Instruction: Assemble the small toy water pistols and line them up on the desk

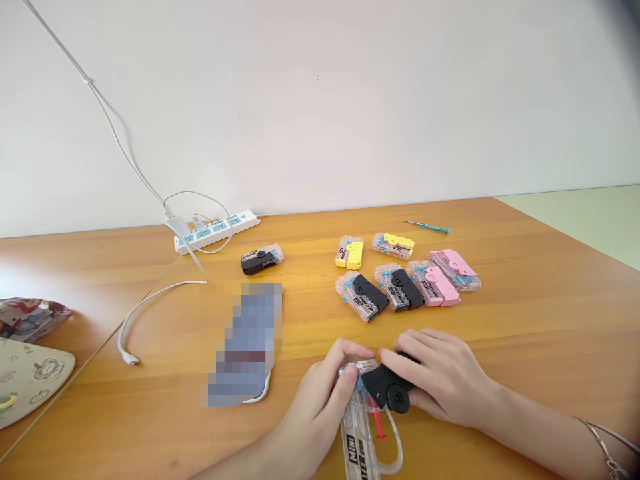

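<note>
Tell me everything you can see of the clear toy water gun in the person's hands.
The clear plastic mini water gun is printed in black with "MINI" and, partly shown, "TER GUN". A red part and small blue bits show inside. Its lower end is cut off by the picture's bottom edge. The left hand wraps its upper end, while the right hand holds a black plastic piece with a round disc against it.

Printed "MINI" and a partly readable "TER GUN" run along the clear plastic toy pistol (351, 448).
</note>
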The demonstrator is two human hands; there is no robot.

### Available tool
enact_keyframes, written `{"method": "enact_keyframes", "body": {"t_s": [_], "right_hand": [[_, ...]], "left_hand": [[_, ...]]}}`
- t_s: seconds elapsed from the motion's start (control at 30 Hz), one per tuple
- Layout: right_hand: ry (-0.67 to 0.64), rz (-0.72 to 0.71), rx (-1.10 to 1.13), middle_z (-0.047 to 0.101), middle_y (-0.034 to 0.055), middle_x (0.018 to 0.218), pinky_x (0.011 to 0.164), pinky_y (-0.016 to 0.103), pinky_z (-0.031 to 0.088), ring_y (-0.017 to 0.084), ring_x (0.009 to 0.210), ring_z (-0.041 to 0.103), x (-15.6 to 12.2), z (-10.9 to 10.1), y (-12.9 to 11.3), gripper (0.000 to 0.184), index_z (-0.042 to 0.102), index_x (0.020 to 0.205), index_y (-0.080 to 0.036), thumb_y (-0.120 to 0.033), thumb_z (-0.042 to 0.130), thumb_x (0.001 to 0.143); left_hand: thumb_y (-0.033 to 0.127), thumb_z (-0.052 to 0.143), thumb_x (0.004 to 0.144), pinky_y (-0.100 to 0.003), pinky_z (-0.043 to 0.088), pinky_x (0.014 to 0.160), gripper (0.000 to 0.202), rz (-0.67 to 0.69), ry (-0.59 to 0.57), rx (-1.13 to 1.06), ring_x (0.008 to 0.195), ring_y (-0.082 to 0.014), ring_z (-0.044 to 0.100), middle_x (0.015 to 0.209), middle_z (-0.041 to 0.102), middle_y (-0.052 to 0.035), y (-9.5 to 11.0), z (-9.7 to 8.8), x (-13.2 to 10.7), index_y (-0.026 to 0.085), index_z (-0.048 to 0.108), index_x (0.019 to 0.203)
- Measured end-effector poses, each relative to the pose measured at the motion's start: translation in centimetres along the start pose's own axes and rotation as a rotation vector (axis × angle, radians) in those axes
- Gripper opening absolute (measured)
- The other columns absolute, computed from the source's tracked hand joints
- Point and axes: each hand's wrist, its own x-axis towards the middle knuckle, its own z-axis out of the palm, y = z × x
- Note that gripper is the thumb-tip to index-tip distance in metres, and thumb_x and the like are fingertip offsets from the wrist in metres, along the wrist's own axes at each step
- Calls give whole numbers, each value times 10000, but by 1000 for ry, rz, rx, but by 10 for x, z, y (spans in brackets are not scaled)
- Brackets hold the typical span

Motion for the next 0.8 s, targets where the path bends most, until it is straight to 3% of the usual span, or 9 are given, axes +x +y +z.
{"method": "enact_keyframes", "body": {"t_s": [0.3,0.4,0.6,0.8], "right_hand": [[-32,-79,132,491,-3,611,516,263,307,146,524,389,6,-12,11,332,582,908,-192,-311,281,979],[-1,-59,149,489,-11,597,516,260,299,143,531,386,6,-11,8,220,571,857,-197,-283,386,939],[44,-12,149,506,-22,566,487,258,277,137,523,390,4,-6,3,122,559,811,-195,-232,450,850],[59,35,184,526,-30,582,485,234,302,121,524,428,5,-4,7,131,560,872,-187,-277,466,893]], "left_hand": [[438,357,963,-262,450,799,272,-13,-196,-291,856,-144,574,950,576,-17,-6,-7,3,232,446,1115],[408,336,974,-255,436,802,253,-7,-147,-174,833,-141,567,962,580,-19,-4,-5,3,221,468,1081],[322,297,981,-236,384,650,240,-5,-53,170,656,-142,487,745,571,17,4,-4,6,207,498,1044],[349,273,993,-242,410,829,297,3,-108,-26,915,-155,558,1008,622,-14,7,-8,6,230,502,1140]]}}
